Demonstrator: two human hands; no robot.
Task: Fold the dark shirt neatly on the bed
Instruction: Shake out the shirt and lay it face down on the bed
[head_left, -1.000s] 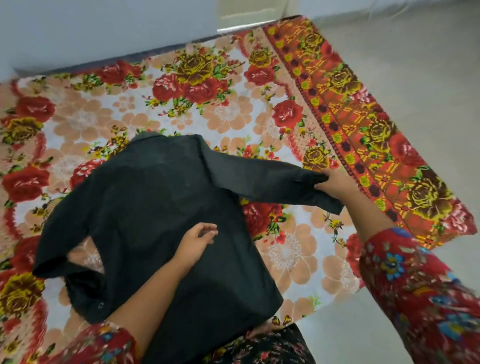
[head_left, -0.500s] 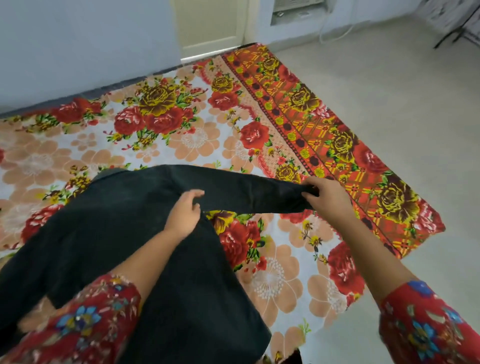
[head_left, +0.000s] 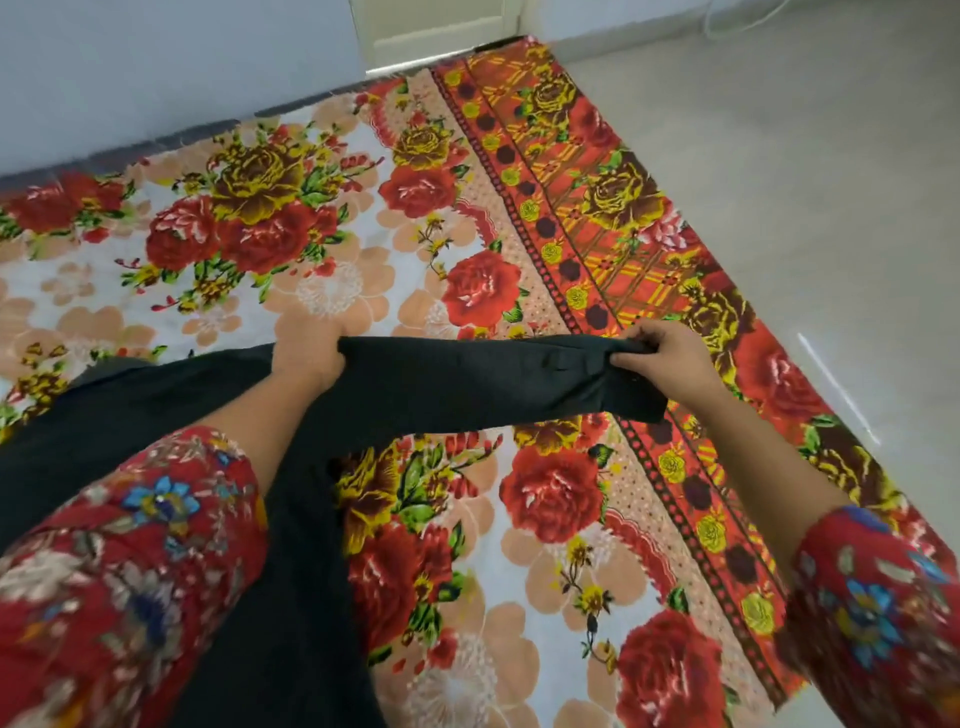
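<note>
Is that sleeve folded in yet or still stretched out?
Stretched out: the dark shirt's long sleeve spans between the left hand and right hand, over the floral bedsheet.

One dark shirt (head_left: 426, 384) lies in view, with one of its sleeves (head_left: 493, 374) stretched out sideways. Two hands show: one left hand (head_left: 311, 348) and one right hand (head_left: 660, 358), each closed on that sleeve. Two patterned red cuffs of the person's own clothing appear, one on each forearm. There is one bed, covered by one floral sheet (head_left: 291, 249). One pale floor (head_left: 805, 182), one wall (head_left: 156, 67) and one door foot (head_left: 436, 31) complete the count.
</note>
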